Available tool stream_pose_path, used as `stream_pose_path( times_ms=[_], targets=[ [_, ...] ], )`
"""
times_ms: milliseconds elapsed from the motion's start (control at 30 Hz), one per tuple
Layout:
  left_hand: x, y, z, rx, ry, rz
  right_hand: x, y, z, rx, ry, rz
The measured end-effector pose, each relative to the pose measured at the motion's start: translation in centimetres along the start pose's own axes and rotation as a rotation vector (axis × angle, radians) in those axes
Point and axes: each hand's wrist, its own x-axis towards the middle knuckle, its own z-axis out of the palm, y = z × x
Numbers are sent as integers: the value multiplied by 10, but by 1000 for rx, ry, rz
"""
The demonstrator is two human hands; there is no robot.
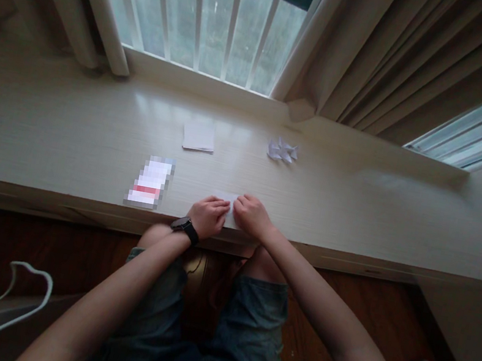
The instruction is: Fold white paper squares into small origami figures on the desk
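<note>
A small piece of white paper lies near the front edge of the pale ledge, mostly covered by my two hands. My left hand, with a black watch on its wrist, presses its closed fingers on the paper's left part. On the right part, my right hand pinches the paper with curled fingers. Beyond my hands to the left rests a stack of square white paper. Several folded white paper pieces sit in a cluster beyond my right hand.
A phone-like rectangle, blurred out by pixels, lies left of my hands. The wooden ledge runs along a barred window with beige curtains. A white hanger-like loop is at the lower left. My knees are under the ledge's edge.
</note>
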Motion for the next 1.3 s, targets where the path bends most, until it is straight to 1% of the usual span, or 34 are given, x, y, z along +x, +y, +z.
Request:
stream_pose_path(
  times_ms=[133,233,300,467,533,567,633,733,767,833,900,933,967,1033,1133,1233,1300],
  targets=[
    [-1,-1,0,-5,-7,3,2,20,1,-41,-22,98],
    [-2,-2,0,-9,-4,3,2,25,1,-59,-13,129],
    [-2,-2,0,-8,-3,7,2,20,1,-68,-7,128],
    [-1,-1,-1,-3,1,9,1,-13,-1,-1,-9,24],
    [0,-1,-1,-11,1,13,1,-19,-1,20,-11,21],
    [-1,-1,-1,-14,2,17,1,-17,-1,18,-14,35],
    [-1,-1,-1,-18,6,26,1,-6,0,-8,-13,101],
    [-2,-1,-2,-24,17,32,-4,18,9,-24,7,223],
    [-2,-2,-2,-30,23,29,-6,24,13,-9,27,278],
    [-2,-3,-1,-47,43,15,-9,31,24,76,107,435],
    [-2,-5,1,-71,60,-9,-11,28,35,167,238,564],
    [-2,-6,2,-84,69,-23,-10,24,39,200,291,589],
    [-1,-7,3,-97,77,-37,-9,18,42,226,319,592],
    [-1,-10,6,-111,88,-54,-6,5,44,250,320,581],
    [0,-13,5,-75,111,-94,-2,-9,40,264,286,545],
    [3,-13,2,-12,128,-166,-2,-12,35,292,283,527],
    [4,-14,1,15,106,-190,-4,-12,33,324,296,530]
  ],
)
